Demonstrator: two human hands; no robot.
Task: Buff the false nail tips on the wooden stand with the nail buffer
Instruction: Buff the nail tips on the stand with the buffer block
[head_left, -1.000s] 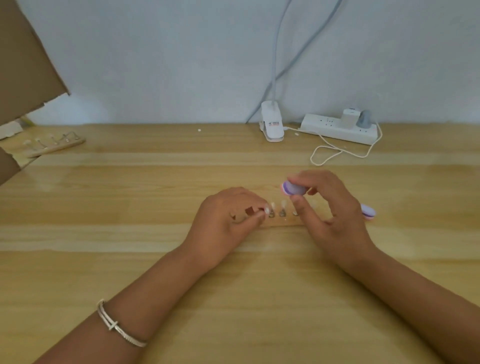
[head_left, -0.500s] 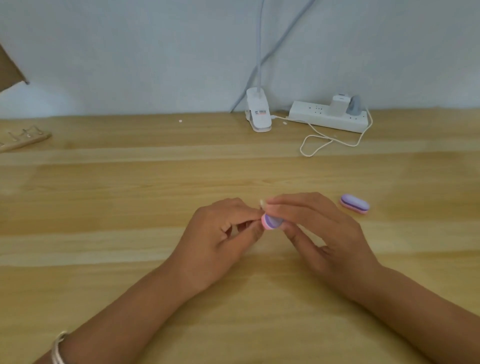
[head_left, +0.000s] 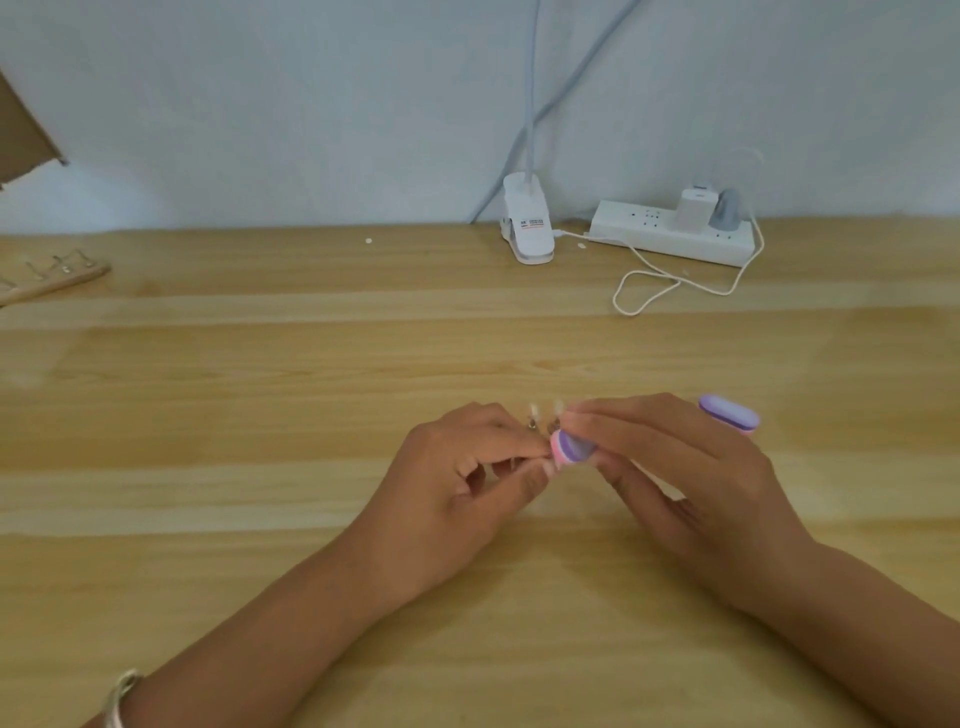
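Observation:
My right hand (head_left: 675, 467) grips a small purple and pink nail buffer (head_left: 570, 449) between thumb and fingers, its end against the nail tips. Two pale false nail tips (head_left: 545, 410) on metal clips poke up just behind the buffer. The wooden stand they sit on is hidden under my hands. My left hand (head_left: 467, 483) curls its fingers around the stand's left end, with fingertips pinched beside the buffer. Both hands meet at the middle of the wooden table (head_left: 260, 395).
A second purple and pink buffer (head_left: 728, 413) lies just right of my right hand. At the back stand a white clip lamp base (head_left: 527, 226) and a white power strip (head_left: 675, 234) with a looped cable (head_left: 675, 283). Another wooden stand (head_left: 52, 275) lies far left.
My right hand brought the buffer down from above the nail tips to my left fingertips. The view shifted, so the table objects sit lower and more to the right.

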